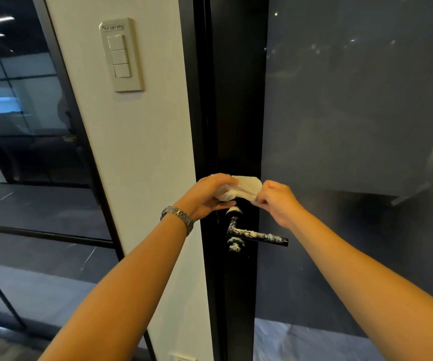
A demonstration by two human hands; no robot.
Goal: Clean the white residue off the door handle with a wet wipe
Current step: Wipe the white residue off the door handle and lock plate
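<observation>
Head view shows both your forearms raised toward the black door [238,100]. Your left hand [210,196] (watch [177,216] on that wrist) curls over one end of the wet wipe [244,188], and your right hand [277,201] pinches the other end. The wipe is just above the door handle [277,239]. That lever lies horizontal, pointing right, streaked with white residue [249,233].

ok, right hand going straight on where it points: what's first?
The right hand pinches the wet wipe; past that, probably the left hand gripping its other end, else the black door frame. Depth unclear.
</observation>
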